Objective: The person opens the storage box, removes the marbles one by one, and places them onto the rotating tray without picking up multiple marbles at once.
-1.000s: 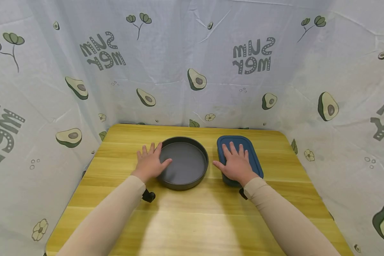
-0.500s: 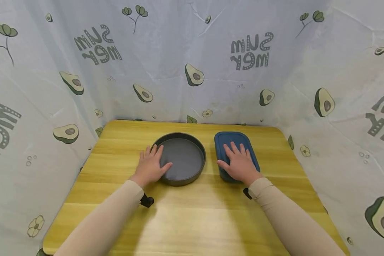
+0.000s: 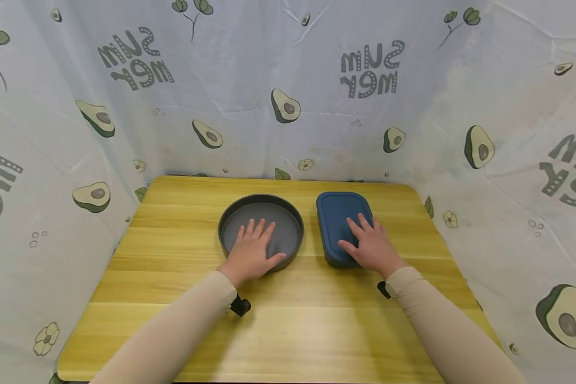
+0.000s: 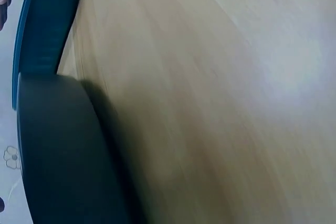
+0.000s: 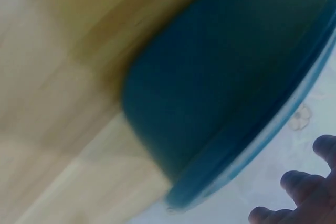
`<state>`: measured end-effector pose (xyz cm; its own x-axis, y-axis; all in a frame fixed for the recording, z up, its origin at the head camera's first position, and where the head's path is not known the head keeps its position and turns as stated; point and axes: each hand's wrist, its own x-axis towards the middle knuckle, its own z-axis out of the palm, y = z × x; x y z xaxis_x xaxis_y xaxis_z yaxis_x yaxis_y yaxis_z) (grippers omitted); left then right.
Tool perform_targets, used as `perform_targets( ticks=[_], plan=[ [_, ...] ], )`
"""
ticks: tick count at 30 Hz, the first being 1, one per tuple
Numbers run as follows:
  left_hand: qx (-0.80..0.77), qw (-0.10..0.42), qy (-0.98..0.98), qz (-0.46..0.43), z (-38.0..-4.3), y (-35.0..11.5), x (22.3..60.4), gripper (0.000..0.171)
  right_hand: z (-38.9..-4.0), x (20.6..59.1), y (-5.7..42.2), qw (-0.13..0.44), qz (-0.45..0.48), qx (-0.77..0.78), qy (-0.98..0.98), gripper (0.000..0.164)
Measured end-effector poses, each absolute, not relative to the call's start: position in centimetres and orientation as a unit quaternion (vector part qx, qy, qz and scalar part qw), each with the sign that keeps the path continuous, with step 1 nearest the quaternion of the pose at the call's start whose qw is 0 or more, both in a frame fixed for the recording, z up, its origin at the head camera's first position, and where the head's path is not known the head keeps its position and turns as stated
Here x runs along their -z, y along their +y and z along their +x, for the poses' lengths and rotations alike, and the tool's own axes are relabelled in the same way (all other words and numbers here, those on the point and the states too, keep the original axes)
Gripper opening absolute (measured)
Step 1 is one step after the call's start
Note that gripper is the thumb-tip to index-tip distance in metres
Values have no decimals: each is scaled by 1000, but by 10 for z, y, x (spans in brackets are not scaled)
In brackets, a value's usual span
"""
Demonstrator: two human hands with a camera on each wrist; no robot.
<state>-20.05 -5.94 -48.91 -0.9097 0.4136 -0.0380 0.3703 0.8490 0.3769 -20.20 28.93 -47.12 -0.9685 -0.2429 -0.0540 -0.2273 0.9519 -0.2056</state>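
Avocado-print curtains (image 3: 249,69) behind and beside a wooden table (image 3: 312,330) suggest a booth

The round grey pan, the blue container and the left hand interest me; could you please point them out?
Round grey pan (image 3: 263,210): head view, on its bare inner floor, beyond the fingertips.
Blue container (image 3: 337,218): head view, on its flat top.
Left hand (image 3: 250,255): head view, on its back.

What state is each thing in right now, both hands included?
Round dark pan: upright on the table, open-topped, partly hidden by the left hand.
Blue container: upright, lid on.
Left hand: open over the pan, fingers spread, gripping nothing.
Right hand: open over the lid, fingers spread, gripping nothing.
Patterned sheet: hanging, creased.
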Motion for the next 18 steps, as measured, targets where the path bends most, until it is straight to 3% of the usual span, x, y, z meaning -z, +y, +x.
perform_targets(
  ticks=[18],
  plan=[
    [-163, 78, 955, 237, -203, -29, 495, 91, -196, 481, 296, 73, -97, 94, 988, 83]
  ],
)
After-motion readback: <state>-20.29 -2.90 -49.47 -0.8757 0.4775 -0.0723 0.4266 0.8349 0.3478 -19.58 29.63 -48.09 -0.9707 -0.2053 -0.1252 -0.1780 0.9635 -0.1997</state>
